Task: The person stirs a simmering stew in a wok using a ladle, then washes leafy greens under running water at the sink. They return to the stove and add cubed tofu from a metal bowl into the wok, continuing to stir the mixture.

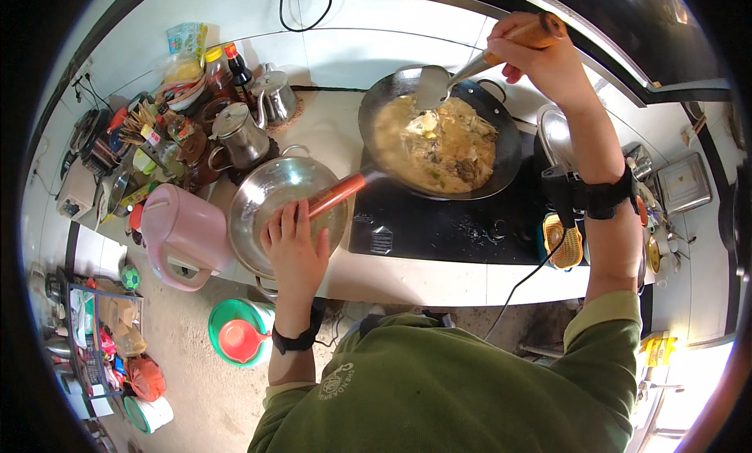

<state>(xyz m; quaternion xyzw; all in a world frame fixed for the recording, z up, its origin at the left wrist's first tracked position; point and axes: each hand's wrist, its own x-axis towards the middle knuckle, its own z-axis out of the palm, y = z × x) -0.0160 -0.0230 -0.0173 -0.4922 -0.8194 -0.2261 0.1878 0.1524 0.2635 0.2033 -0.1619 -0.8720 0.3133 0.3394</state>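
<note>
A dark wok (510, 153) sits on the black stove top (423, 229), holding a brothy stew (458, 141) with pale, chunky pieces. My right hand (531, 53) is closed around the wooden handle of a metal spatula (435, 88), whose blade is at the stew's far edge. Over the near-left side, my left hand (296, 247) lies by the end of the wok's reddish wooden handle (338, 194), fingers together and thumb apart; whether it grips the handle I cannot tell. Beneath that hand and handle is a two-handled stainless steel pan (252, 212).
Left of the pan stand a pink plastic pitcher (188, 235), metal kettles (238, 135) and several bottles (238, 71). A metal lid (555, 135) and a yellow basket (563, 241) are right of the wok. Below the counter is a green-rimmed bucket (220, 318) with a red dipper (241, 340).
</note>
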